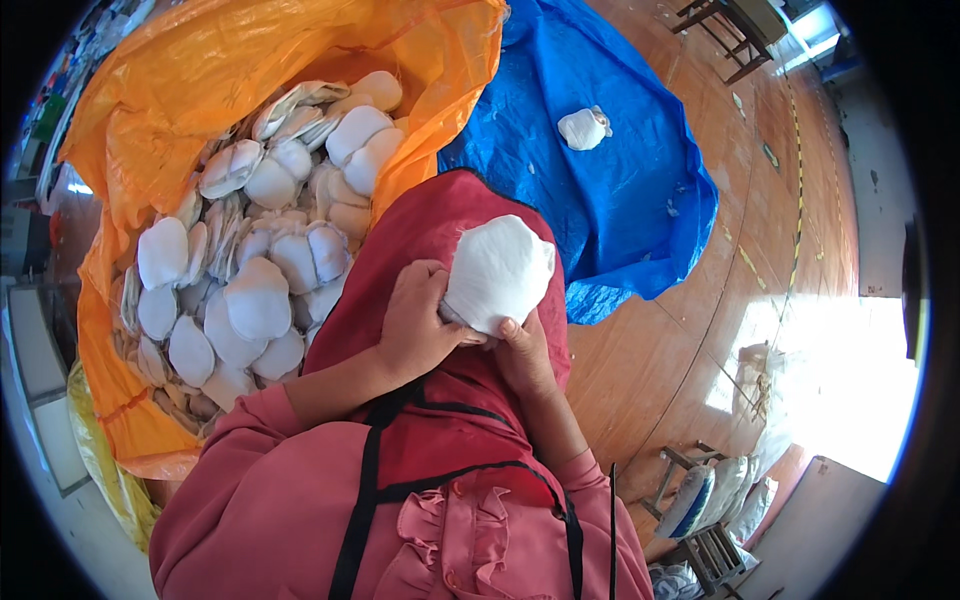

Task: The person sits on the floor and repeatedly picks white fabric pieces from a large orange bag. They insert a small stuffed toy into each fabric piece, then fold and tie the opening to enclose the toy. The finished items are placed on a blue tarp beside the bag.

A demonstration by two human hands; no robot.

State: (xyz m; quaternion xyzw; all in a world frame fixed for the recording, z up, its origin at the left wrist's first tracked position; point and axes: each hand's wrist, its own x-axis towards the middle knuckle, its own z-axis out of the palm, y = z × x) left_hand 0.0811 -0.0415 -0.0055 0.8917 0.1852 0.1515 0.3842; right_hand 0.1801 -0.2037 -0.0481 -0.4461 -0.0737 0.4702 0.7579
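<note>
Orange bag [140, 160]: mouth wide, left of the apron [425, 215]; heaped with pale discs [257, 300], overlapping every which way.
Blue sheet [610, 60]: beyond the apron, up and right; one white bundle [582, 129] on it.
Yellow bag [92, 440]: farther left of the apron; can't tell contents.
White disc [502, 270]: held above the apron, broad face showing.
Left hand [412, 315]: wrist bent, gripping disc's lower-left edge; fingertips partly hidden.
Right hand [524, 360]: thumb pressed on disc's lower edge, clamped; fingers mostly hidden behind it.
Table [752, 20]: well right of the apron, on reddish floor [640, 385].
</note>
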